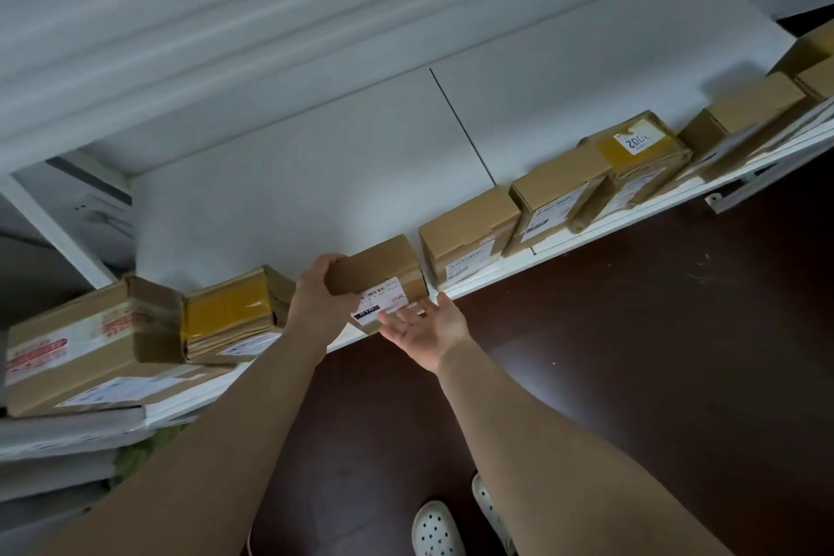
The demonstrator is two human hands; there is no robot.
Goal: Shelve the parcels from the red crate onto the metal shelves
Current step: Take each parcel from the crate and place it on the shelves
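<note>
Cardboard parcel [379, 271] at the front edge of the shelf [586, 235] looks light and stiff, so your left grip [316, 289] clasps its end while your right grip [428, 325], spread flat, steadies its labelled front.

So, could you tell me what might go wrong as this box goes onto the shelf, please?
1. The small box looks to overhang the shelf's front edge. Only the left hand grips it and the right hand lies open beneath, so letting go early could tip it off.
2. The slot between the yellow-taped parcel and the plain box looks snug, so pushing in may shove either neighbour.
</note>
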